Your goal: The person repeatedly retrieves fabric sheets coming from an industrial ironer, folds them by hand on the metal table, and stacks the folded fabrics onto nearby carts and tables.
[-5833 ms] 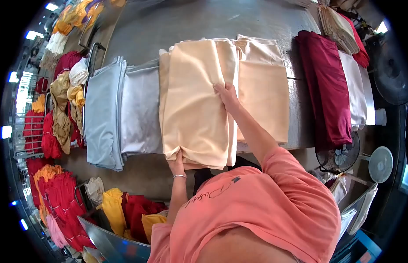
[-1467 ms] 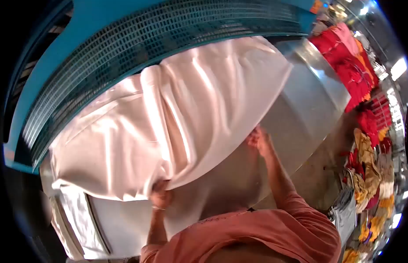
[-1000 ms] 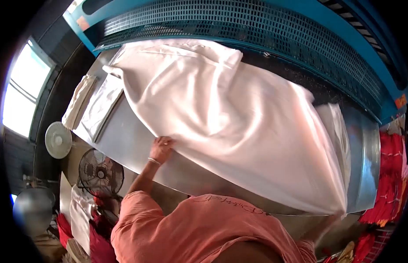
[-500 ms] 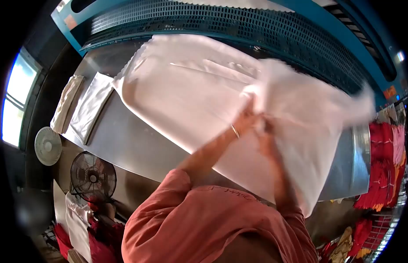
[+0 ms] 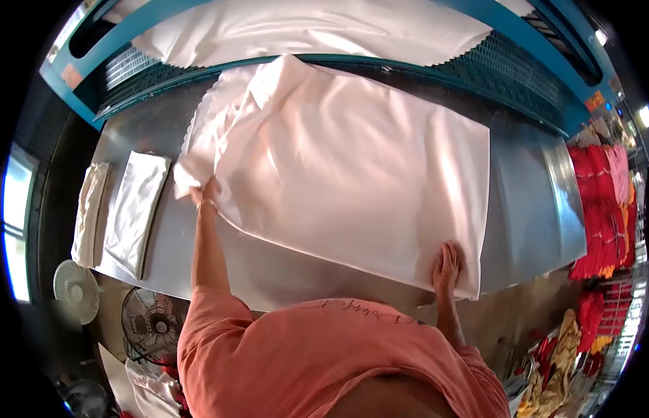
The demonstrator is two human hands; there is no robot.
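A large white satiny cloth (image 5: 352, 160), doubled over, lies across the metal table (image 5: 527, 209). Its scalloped edge shows at the left, and wrinkles run through its upper left part. My left hand (image 5: 204, 192) grips the cloth at its near left corner, the fingers closed round the fabric. Near the right front corner, my right hand (image 5: 446, 266) rests flat on the cloth with its fingers stretched out.
Two folded cloths, one white (image 5: 138, 212) and one cream (image 5: 89, 212), lie at the table's left end. Behind stands a blue machine (image 5: 324, 61) with more white fabric (image 5: 317, 31) on it. A black fan (image 5: 154, 324) stands left of me; red garments (image 5: 595, 209) hang at right.
The blurred, lifted cloth layer now lies spread over the table. My hands have parted, the left to the left corner and the right to the near right. White fabric now shows on the machine.
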